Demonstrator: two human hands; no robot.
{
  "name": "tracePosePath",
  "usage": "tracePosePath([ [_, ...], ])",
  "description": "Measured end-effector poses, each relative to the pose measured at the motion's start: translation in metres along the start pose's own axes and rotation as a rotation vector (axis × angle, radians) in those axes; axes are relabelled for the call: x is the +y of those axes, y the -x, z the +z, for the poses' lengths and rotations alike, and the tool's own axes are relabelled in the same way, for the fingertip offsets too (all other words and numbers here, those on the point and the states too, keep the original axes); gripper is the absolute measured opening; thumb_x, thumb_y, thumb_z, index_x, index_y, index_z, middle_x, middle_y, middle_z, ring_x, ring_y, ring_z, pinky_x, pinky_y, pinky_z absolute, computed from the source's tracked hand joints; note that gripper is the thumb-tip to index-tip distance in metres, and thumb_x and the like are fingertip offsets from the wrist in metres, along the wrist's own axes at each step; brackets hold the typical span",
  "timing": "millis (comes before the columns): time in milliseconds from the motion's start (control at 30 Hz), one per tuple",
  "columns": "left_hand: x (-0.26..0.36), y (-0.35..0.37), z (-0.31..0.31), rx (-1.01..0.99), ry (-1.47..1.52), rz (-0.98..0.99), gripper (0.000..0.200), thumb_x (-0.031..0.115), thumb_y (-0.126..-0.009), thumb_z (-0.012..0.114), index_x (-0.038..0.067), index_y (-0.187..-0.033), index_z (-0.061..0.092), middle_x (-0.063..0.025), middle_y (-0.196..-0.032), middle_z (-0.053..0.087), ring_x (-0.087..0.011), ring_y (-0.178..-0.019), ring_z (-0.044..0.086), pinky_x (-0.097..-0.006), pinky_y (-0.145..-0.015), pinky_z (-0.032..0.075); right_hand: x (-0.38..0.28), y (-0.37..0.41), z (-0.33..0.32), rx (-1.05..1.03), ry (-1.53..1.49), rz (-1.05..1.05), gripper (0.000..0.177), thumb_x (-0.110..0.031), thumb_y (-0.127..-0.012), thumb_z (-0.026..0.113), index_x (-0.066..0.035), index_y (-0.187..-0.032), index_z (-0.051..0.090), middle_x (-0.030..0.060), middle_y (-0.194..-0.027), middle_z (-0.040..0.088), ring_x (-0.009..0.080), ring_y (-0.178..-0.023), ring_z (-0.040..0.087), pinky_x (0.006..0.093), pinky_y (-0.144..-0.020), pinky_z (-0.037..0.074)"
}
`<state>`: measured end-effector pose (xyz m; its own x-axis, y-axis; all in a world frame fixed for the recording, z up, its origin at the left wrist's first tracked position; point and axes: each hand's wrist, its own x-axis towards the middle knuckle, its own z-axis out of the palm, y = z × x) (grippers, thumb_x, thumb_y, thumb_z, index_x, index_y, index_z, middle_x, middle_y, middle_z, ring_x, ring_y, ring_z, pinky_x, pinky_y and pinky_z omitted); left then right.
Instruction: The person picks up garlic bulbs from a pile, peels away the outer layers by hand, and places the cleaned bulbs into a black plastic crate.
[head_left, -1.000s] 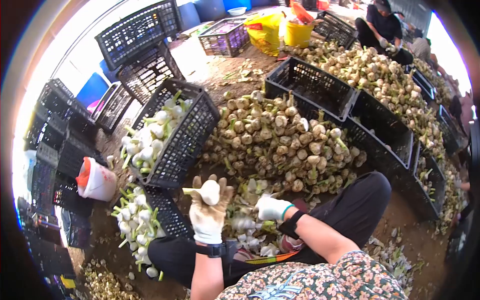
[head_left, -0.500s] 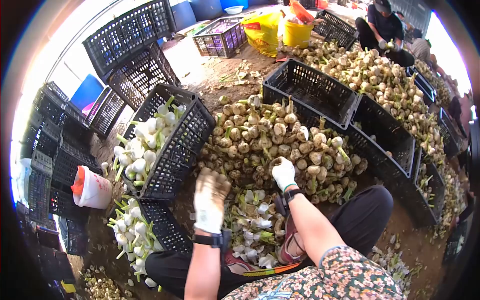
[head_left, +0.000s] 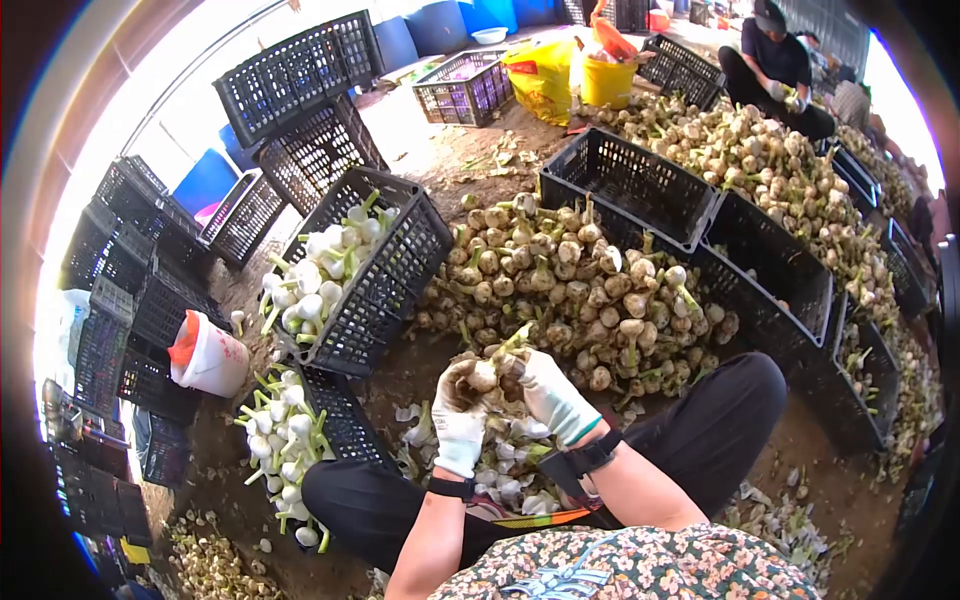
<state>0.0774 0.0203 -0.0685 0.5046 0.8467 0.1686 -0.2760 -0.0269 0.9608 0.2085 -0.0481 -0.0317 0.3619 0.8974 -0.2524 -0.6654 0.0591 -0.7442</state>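
garlic-sorting yard: heaped garlic (head_left: 560, 290), crates (head_left: 630, 185)

Both gloved hands, left hand (head_left: 459, 418), right hand (head_left: 549, 393), gripping garlic bulb (head_left: 487, 375), garlic pile (head_left: 570, 290) beyond

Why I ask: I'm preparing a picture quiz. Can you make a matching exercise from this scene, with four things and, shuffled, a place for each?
Things
1. unpeeled garlic bulb
2. white bucket
3. yellow bucket
4. peeled white garlic

Places
A. far off, near the seated person
B. in the tilted black crate
C. between the left hand and right hand
D. far left, beside the stacked crates

Pairs: 1-C, 2-D, 3-A, 4-B.
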Motion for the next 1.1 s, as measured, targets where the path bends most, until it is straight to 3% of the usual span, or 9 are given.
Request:
tracePosePath([
  [367, 0.029, 0.021, 0.005, 0.020, 0.177, 0.009, 0.059, -0.015, -0.073, 0.075, 0.008, -0.122, 0.052, -0.0063, -0.130, 0.057, -0.0193, -0.114, 0.059, -0.0329, -0.099, 0.051, 0.011, 0.020, -0.006, -0.145, -0.206, 0.080, 0.042, -0.003, -0.088, 0.069, 0.005, -0.126, 0.055, 0.0104, -0.114, 0.065, 0.0165, -0.096, 0.065, 0.0295, -0.084, 0.054],
  [533, 0.029, 0.024, 0.006, -0.086, -0.011, 0.077, 0.060, -0.015, -0.075, 0.074, 0.011, -0.124, 0.052, -0.0075, -0.139, 0.048, -0.0199, -0.119, 0.055, -0.0324, -0.103, 0.047, -0.007, 0.033, 0.010, -0.024, -0.056, -0.001, 0.037, 0.001, -0.087, 0.067, 0.006, -0.123, 0.057, 0.0117, -0.108, 0.067, 0.0193, -0.095, 0.067, 0.0315, -0.084, 0.054],
  [667, 0.041, 0.028, 0.016, -0.006, 0.231, -0.055, 0.046, -0.010, -0.085, 0.066, 0.008, -0.126, 0.053, -0.0059, -0.126, 0.058, -0.0179, -0.114, 0.058, -0.0320, -0.098, 0.050, -0.009, 0.030, 0.000, -0.079, -0.214, 0.071, 0.034, 0.009, -0.084, 0.060, 0.006, -0.118, 0.059, 0.0136, -0.107, 0.068, 0.0212, -0.096, 0.068, 0.0324, -0.087, 0.054],
  [800, 0.055, 0.030, 0.022, 0.032, 0.512, -0.296, 0.036, 0.003, -0.095, 0.062, 0.009, -0.128, 0.052, -0.0064, -0.122, 0.060, -0.0200, -0.112, 0.060, -0.0363, -0.094, 0.053, -0.010, 0.031, -0.014, -0.116, 0.042, -0.126, 0.045, 0.018, -0.072, 0.043, 0.004, -0.108, 0.066, 0.0108, -0.109, 0.068, 0.0210, -0.100, 0.066, 0.0316, -0.090, 0.051],
  [867, 0.051, 0.028, 0.021, 0.033, 0.541, -0.297, 0.034, 0.007, -0.097, 0.060, 0.008, -0.129, 0.052, -0.0057, -0.119, 0.061, -0.0204, -0.110, 0.060, -0.0377, -0.092, 0.054, -0.003, 0.015, -0.044, -0.128, 1.026, -0.838, 0.031, 0.004, -0.086, 0.066, 0.000, -0.117, 0.064, 0.0050, -0.105, 0.068, 0.0136, -0.091, 0.065, 0.0262, -0.081, 0.050],
  [900, 0.057, 0.026, 0.024, 0.058, 0.465, -0.270, 0.033, 0.006, -0.096, 0.060, 0.007, -0.129, 0.052, -0.0051, -0.119, 0.061, -0.0186, -0.110, 0.060, -0.0355, -0.093, 0.054, -0.005, 0.015, -0.049, -0.082, 0.957, -0.552, 0.034, -0.004, -0.085, 0.070, 0.001, -0.118, 0.063, 0.0042, -0.105, 0.068, 0.0110, -0.091, 0.062, 0.0248, -0.081, 0.047],
  [933, 0.060, 0.025, 0.025, 0.084, 0.388, -0.244, 0.033, 0.005, -0.096, 0.060, 0.006, -0.129, 0.052, -0.0045, -0.119, 0.061, -0.0169, -0.110, 0.060, -0.0332, -0.094, 0.053, -0.016, 0.022, -0.038, -0.080, 0.956, -0.551, 0.034, -0.004, -0.085, 0.070, 0.001, -0.118, 0.063, 0.0042, -0.105, 0.068, 0.0110, -0.091, 0.062, 0.0248, -0.081, 0.047],
  [1000, 0.046, 0.024, 0.019, 0.017, 0.103, -0.060, 0.039, -0.007, -0.092, 0.061, 0.004, -0.129, 0.053, -0.0025, -0.119, 0.059, -0.0102, -0.107, 0.058, -0.0244, -0.096, 0.047, -0.034, 0.042, -0.015, -0.084, 0.386, -0.086, 0.037, -0.012, -0.084, 0.073, 0.001, -0.117, 0.064, 0.0044, -0.107, 0.068, 0.0110, -0.092, 0.061, 0.0264, -0.082, 0.048],
  [1100, 0.040, 0.027, 0.028, 0.026, 0.025, 0.042, 0.045, -0.011, -0.088, 0.063, 0.004, -0.129, 0.053, -0.0032, -0.122, 0.058, -0.0115, -0.106, 0.058, -0.0261, -0.095, 0.048, -0.009, 0.040, -0.011, -0.034, 0.229, -0.115, 0.030, -0.009, -0.088, 0.067, 0.002, -0.115, 0.065, 0.0078, -0.104, 0.070, 0.0128, -0.091, 0.064, 0.0274, -0.082, 0.051],
])
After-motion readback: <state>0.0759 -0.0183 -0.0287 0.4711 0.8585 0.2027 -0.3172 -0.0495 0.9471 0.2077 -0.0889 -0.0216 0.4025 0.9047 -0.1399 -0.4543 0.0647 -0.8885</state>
